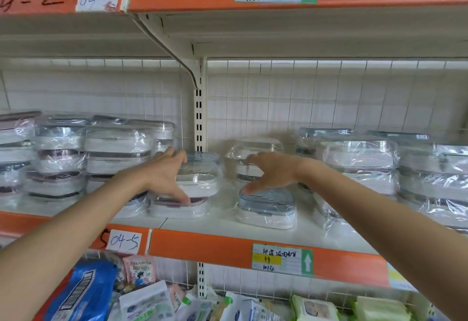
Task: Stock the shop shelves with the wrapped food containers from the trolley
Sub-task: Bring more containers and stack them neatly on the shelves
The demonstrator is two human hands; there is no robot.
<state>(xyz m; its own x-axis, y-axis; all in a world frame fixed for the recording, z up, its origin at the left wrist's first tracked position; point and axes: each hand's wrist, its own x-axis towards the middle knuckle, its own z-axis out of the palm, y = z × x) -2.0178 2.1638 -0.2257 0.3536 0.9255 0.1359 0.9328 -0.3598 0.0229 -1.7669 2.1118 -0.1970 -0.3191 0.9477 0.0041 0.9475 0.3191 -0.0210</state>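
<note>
left hand (166, 172): fingers gripping wrapped container (200, 177) | right hand (272, 172): fingers spread, holding nothing

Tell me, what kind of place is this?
It looks like a shop aisle or its stockroom. Metal shelves carry orange edge strips with handwritten price labels, stacks of wrapped food containers fill the middle shelf, and packets of wipes lie heaped on the shelf below.

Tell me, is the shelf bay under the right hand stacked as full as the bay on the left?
No: near the right hand a single blue-lidded container lies on bare shelf, while the left stacks stand several high.
</note>
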